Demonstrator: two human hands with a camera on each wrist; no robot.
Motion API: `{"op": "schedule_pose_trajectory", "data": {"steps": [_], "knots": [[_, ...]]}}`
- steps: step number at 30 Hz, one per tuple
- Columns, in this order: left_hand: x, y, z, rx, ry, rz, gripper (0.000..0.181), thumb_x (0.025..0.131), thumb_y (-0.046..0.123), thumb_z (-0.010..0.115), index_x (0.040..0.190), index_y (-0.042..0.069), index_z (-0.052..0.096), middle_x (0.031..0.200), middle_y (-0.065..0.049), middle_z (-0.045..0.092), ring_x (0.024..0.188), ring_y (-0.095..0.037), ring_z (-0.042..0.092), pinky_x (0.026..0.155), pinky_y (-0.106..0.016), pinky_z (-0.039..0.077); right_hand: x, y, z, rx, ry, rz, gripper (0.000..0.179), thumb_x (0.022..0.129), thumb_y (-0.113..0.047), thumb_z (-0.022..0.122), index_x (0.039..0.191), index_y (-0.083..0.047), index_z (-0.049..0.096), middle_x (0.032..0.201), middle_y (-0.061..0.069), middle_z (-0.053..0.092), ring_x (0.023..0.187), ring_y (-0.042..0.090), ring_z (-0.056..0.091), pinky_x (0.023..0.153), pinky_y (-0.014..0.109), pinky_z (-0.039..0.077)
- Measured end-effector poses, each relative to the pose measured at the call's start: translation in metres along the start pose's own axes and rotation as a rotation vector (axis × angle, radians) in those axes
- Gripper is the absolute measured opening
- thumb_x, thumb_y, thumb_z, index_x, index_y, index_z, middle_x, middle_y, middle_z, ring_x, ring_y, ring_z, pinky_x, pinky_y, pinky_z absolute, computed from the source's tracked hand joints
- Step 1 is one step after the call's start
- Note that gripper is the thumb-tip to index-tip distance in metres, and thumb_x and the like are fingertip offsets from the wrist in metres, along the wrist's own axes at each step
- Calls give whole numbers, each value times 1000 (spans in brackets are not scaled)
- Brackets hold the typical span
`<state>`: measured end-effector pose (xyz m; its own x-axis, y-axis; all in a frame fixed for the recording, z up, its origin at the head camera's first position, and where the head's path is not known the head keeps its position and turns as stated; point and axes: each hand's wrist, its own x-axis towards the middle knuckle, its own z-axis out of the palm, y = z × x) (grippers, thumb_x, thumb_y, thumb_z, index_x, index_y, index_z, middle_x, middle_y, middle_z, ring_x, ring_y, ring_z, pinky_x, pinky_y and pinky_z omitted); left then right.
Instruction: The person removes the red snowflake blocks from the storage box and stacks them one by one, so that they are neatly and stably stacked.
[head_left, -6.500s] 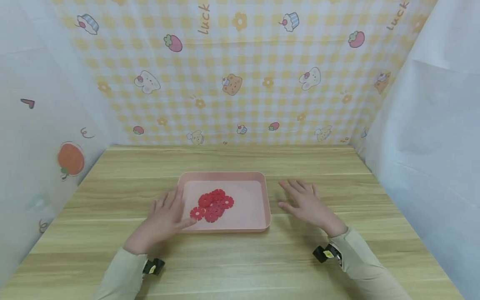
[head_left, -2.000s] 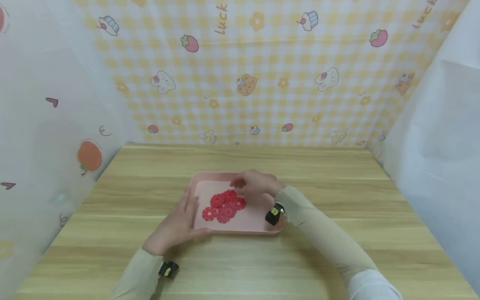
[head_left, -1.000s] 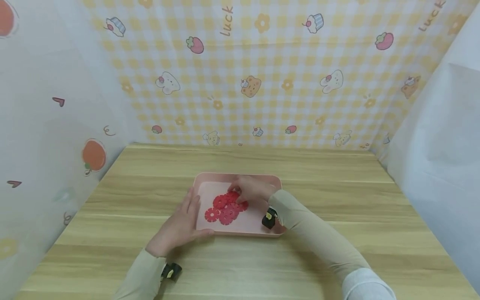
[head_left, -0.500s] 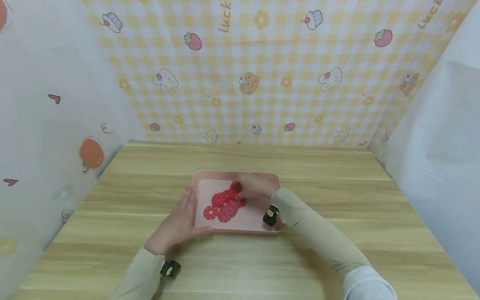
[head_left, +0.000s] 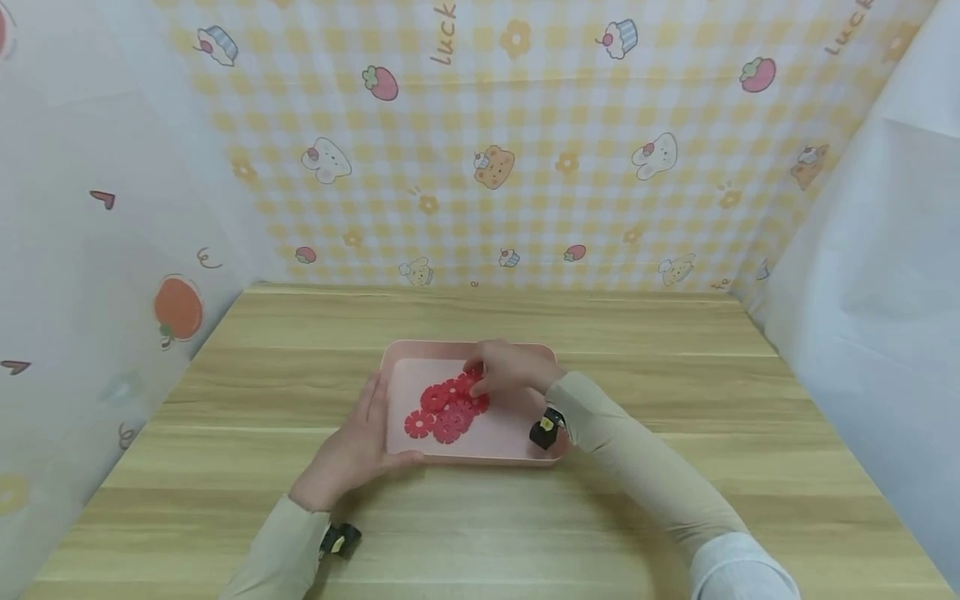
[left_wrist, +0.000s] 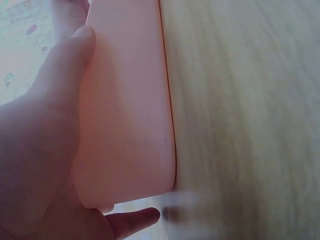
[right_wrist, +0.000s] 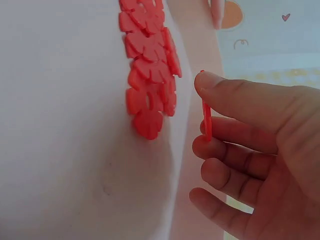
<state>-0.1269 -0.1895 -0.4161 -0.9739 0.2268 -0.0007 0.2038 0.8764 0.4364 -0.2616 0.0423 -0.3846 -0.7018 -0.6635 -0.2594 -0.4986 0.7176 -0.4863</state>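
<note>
A shallow pink tray (head_left: 517,433) holds a pile of red snowflake building discs (head_left: 450,421), with notched edges and holes in their centres. Inside its back right part, my right hand (head_left: 513,367) pinches one red snowflake disc (right_wrist: 206,115) between thumb and fingers. The right wrist view shows this disc edge-on, apart from the overlapping discs (right_wrist: 150,70). My left hand (head_left: 347,450) rests at the tray's front left corner, its fingers extended along the left side and its thumb along the front wall. In the left wrist view, the thumb (left_wrist: 86,42) touches the tray's outer wall.
The tray stands on a wood-grain table (head_left: 480,533). A yellow checked cloth (head_left: 465,108) hangs behind it, with white sheets at the left (head_left: 82,250) and right (head_left: 862,250). Both wrists wear small black cameras.
My right hand has come from the table right of the tray into it, reached the pile and picked up a disc. My left hand has settled against the tray's left corner.
</note>
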Motion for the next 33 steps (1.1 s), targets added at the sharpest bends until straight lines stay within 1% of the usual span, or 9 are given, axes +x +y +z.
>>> {"op": "schedule_pose_trajectory", "data": {"steps": [5, 12, 15, 18, 22, 27, 33], "knots": [[0, 0, 0, -2, -1, -11, 126, 69, 61, 75, 150, -6, 5, 154, -30, 10, 136, -49, 29, 89, -54, 50, -5, 1, -5, -13, 30, -31, 35, 83, -22, 75, 115, -12, 69, 98, -4, 64, 90, 15, 56, 82, 27, 49], [1, -1, 2, -15, 0, -32, 128, 69, 63, 74, 149, -8, 3, 154, -31, 8, 136, -50, 28, 90, -54, 50, -14, 1, -11, -55, 56, -12, 35, 82, -23, 76, 115, -14, 68, 101, -4, 63, 88, 14, 55, 79, 27, 48], [0, -1, 3, -19, 1, -33, 128, 70, 63, 73, 148, -9, 3, 153, -32, 10, 135, -50, 30, 89, -54, 50, -16, 2, -13, -61, 59, -23, 35, 82, -22, 76, 114, -12, 69, 99, -2, 62, 87, 15, 55, 79, 27, 48], [0, -2, 3, -28, 4, -25, 128, 69, 63, 74, 148, -9, 4, 152, -32, 14, 132, -49, 35, 89, -54, 51, -19, 2, -15, -53, 68, -33, 34, 81, -20, 77, 113, -11, 69, 97, -1, 61, 86, 16, 54, 78, 28, 48], [-1, -2, 4, -43, 20, -11, 127, 68, 62, 75, 148, -9, 6, 150, -32, 19, 128, -48, 40, 88, -54, 51, -21, 6, -17, -76, 84, -45, 34, 80, -21, 78, 112, -11, 70, 97, -1, 63, 84, 15, 54, 77, 26, 48], [-1, -2, 5, -43, 42, -5, 127, 67, 61, 77, 148, -7, 8, 149, -29, 23, 126, -45, 43, 86, -53, 53, -25, 11, -19, -79, 104, -34, 33, 80, -21, 78, 111, -12, 71, 97, -1, 64, 85, 14, 54, 78, 26, 48], [-1, -2, 7, -36, 47, 1, 126, 66, 60, 78, 148, -7, 9, 147, -28, 25, 123, -42, 46, 85, -51, 54, -33, 16, -24, -62, 117, -13, 31, 80, -21, 78, 109, -12, 72, 96, 0, 64, 86, 16, 54, 80, 27, 49]]}}
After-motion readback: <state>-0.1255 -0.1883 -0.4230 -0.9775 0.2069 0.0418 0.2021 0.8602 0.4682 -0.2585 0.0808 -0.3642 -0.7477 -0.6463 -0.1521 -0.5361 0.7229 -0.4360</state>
